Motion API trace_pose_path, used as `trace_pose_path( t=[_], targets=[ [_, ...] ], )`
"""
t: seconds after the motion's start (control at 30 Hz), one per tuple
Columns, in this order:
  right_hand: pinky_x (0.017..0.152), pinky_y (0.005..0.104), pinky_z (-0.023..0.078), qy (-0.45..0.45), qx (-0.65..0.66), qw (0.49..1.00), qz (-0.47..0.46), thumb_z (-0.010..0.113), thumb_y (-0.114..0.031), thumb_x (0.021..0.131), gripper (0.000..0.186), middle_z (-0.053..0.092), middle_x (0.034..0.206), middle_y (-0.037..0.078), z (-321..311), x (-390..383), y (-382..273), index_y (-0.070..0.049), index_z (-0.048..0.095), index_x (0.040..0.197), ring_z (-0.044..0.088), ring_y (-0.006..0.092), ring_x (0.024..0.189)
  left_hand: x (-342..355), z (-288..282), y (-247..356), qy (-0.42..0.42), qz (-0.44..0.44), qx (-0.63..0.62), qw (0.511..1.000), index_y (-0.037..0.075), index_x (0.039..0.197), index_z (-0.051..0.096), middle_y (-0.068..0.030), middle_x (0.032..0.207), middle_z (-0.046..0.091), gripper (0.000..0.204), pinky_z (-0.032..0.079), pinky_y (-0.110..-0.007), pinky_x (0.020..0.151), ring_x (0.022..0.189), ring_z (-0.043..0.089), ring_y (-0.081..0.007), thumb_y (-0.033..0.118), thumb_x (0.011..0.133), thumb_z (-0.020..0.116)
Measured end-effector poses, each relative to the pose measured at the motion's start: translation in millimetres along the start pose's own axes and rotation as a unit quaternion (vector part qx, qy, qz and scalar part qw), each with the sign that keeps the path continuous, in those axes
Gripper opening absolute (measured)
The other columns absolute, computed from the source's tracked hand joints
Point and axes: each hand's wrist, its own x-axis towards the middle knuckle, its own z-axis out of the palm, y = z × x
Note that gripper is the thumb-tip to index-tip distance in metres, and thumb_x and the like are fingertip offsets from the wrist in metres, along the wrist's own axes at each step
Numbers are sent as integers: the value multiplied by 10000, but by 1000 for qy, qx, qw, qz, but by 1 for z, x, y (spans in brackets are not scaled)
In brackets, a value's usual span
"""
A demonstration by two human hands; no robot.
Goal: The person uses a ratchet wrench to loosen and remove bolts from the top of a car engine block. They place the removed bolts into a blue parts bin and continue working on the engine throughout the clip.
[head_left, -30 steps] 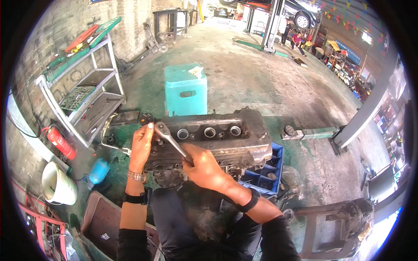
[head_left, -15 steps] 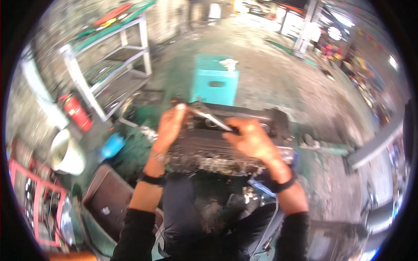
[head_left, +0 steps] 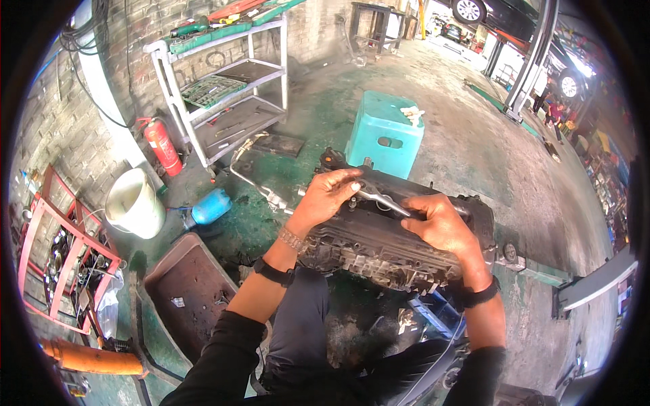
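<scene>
A dark, greasy engine cylinder head with its cover (head_left: 379,247) lies in front of my knees. Above its top, a silver ratchet wrench (head_left: 383,201) slants down toward the right. My left hand (head_left: 326,197) has its thumb and fingers at the wrench's head end, over the left part of the cover. Closed around the handle's other end is my right hand (head_left: 441,222). Whatever the wrench head sits on is hidden by my left fingers.
A turquoise stool (head_left: 386,135) with gloves on it stands just beyond the engine part. To the left are a tool cart (head_left: 227,84), fire extinguisher (head_left: 162,145), white bucket (head_left: 135,203), blue bottle (head_left: 211,206) and brown tray (head_left: 186,298). A lift post (head_left: 535,61) rises far right.
The view has turned left and sharpened, so the surroundings sit further right in the picture. Both hands stay at the ratchet wrench over the engine part.
</scene>
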Motion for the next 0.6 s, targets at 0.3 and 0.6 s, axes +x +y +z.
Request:
trace_pose_path(
  t=[0.3,0.6],
  targets=[
    [697,410,516,16,-141,988,-55,751,-92,783,277,693,883,195,-7,20,25,-51,718,1056,668,353,779,-3,-6,-5,-7,46,98,994,-6,1113,675,-19,891,679,233,499,-231,677,777,603,-70,121,920,706],
    [875,443,485,74,-289,949,-102,715,-86,762,145,689,890,100,6,63,55,-119,724,904,647,332,924,6,-4,-15,-9,25,10,1000,-13,990,627,6,853,619,144,453,-232,676,764,538,-58,93,919,695]
  ],
)
